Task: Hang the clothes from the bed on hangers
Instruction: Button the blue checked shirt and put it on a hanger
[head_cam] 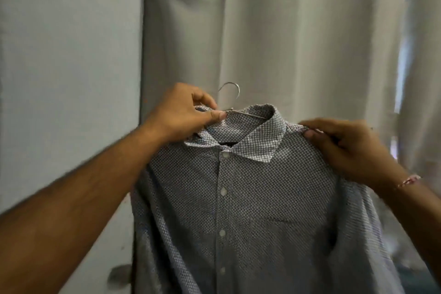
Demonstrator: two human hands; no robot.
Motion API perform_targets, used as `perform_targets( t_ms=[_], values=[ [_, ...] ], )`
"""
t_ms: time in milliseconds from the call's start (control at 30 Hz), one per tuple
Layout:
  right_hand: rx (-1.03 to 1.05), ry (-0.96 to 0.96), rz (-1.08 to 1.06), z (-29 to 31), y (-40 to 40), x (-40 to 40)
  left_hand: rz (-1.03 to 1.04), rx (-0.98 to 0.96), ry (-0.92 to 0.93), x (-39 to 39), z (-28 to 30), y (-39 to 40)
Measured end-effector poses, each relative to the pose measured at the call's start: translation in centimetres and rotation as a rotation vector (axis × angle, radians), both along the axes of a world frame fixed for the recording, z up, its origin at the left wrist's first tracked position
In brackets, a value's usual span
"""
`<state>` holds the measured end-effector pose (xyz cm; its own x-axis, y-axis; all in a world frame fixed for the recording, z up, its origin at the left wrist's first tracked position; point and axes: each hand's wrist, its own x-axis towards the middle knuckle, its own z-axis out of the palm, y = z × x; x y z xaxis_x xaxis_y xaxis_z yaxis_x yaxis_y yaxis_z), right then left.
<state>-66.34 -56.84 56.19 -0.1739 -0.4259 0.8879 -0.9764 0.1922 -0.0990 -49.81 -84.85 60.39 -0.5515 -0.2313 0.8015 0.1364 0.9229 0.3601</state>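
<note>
Curtain [286, 31] hangs close behind the shirt [250, 198]; wall [66, 67] bounds the left side.

Pale curtain [298, 31] hung in folds across centre & right, daylight glowing thru a gap at right edge. Plain grey wall [66, 67] stood at left.

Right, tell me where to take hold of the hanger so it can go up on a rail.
Take the hanger by the neck just under its hook, coming from the left, where the left hand already pinches beside the collar. The hook stands clear above the shirt; the rest is buried in cloth.
</note>
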Motion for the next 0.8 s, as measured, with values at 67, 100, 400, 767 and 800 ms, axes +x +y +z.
perform_targets(
  t_ms=[67,100,400,767,800],
  values=[
    [-0.046,0.077,0.031,1.1,-5.5,2.0,0.086,-0.035,-0.048,4.9,1.7,-3.7],
    [-0.077,0.105,0.059,1.9,-8.5,3.4,0.141,-0.042,-0.065,7.8,2.9,-5.9],
    [-0.171,0.024,0.389,7.1,-29.0,14.2,0.524,0.054,-0.057,31.3,8.2,-19.7],
    [-0.175,0.047,0.664,12.2,-47.7,28.2,1.214,0.056,0.127,47.2,8.5,-27.4],
    [-0.187,0.056,0.688,12.8,-49.0,29.0,1.297,0.051,0.128,47.9,8.4,-27.7]
  ],
)
